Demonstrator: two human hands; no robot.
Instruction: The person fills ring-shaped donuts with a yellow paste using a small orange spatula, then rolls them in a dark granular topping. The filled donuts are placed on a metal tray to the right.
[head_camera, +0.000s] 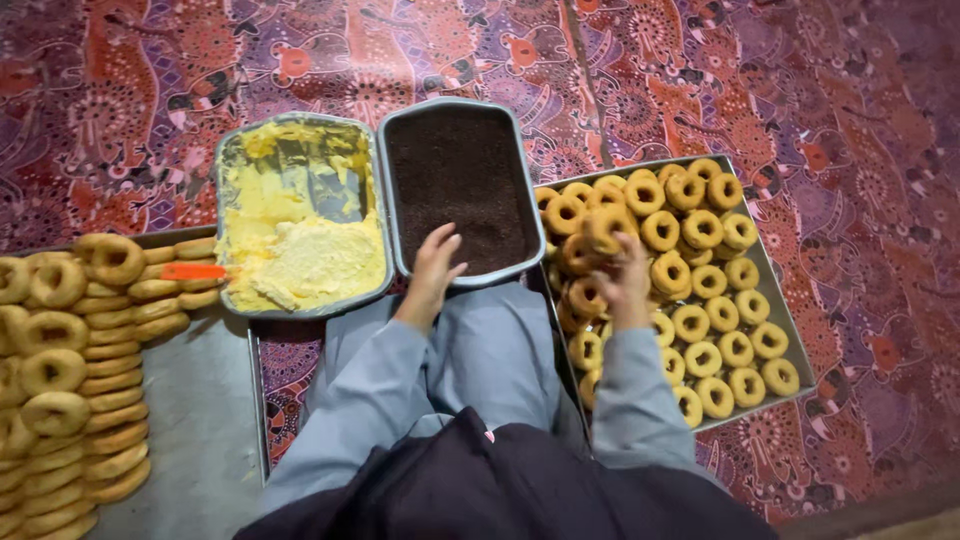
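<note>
Your right hand (622, 275) grips a doughnut (607, 226); the brown crumb tray (462, 120) lies left, under your loose left hand (435, 262).

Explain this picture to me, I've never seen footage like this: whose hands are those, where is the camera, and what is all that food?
The single picture comes from a camera worn on a person's head, looking down at their own lap and two bare hands; there is no machine. The left hand rests on the near rim of a pan of dark crumbs. The right hand holds a ring-shaped doughnut above a tray of plain doughnuts on the right. Beside the dark pan sits a pan of yellow cream with an orange-handled tool at its edge. On the far left, another tray carries stacked doughnuts. Everything lies on a patterned purple and red cloth.
</note>
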